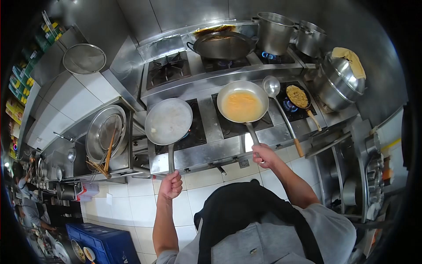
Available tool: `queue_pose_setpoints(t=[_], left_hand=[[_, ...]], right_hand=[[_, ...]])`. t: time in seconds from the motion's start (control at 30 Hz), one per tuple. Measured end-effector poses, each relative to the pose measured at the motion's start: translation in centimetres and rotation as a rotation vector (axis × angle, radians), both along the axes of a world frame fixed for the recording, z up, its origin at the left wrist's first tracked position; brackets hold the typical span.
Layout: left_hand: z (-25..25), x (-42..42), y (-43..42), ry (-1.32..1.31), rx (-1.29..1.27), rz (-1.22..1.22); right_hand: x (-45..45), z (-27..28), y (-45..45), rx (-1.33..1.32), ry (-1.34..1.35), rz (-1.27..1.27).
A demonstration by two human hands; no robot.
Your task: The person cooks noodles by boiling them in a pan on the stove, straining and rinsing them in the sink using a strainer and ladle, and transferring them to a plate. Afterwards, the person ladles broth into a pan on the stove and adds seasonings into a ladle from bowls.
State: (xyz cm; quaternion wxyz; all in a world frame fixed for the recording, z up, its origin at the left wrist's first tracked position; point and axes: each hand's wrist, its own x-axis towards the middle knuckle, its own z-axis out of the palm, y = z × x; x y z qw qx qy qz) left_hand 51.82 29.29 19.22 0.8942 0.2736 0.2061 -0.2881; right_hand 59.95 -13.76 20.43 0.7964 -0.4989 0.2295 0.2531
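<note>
My left hand (170, 185) is closed around the handle of a frying pan (169, 121), whose pale surface holds a small light bit near its left side. A flame shows at that pan's right edge. With my right hand (264, 156) I grip the handle of a second frying pan (223, 90), which contains a thin orange-yellow liquid (242, 106). Both pans are over the front burners. Just right of the second pan, a long-handled ladle (272, 86) lies across the stove with its wooden grip over the front edge.
A small skillet (303, 106) with browned food sits over a lit burner at right. Behind stand a wok (224, 46), a tall pot (275, 38) over flame and a lidded steamer (335, 83). At left are a strainer (85, 58), a basin (94, 140) with utensils and a blue crate (103, 241).
</note>
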Motion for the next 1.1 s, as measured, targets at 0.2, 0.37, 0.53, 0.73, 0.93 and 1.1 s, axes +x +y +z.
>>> queue_pose_setpoints(t=[0.2,0.37,0.53,0.73,0.93,1.1], left_hand=[[1.2,-0.6,-0.8,0.003,0.017,0.035],[3.0,-1.6,-1.1,-0.025,0.069,0.121],[7.7,-2.9,-0.3,-0.032,0.048,0.136],[12.7,-4.1,0.6,-0.057,-0.010,0.143],[15.1,-5.3,0.2,-0.099,-0.029,0.127],[16.1,-5.8,-0.8,-0.091,-0.058,0.124]], right_hand=[[-0.3,1.8,0.2,-0.081,-0.006,0.070],[-0.7,4.3,1.4,-0.111,0.014,0.183],[-0.9,5.1,3.9,-0.167,0.013,0.325],[-0.4,3.7,9.3,-0.119,0.018,0.453],[0.1,2.2,15.8,0.023,0.028,0.507],[0.1,1.8,19.6,0.063,0.012,0.532]])
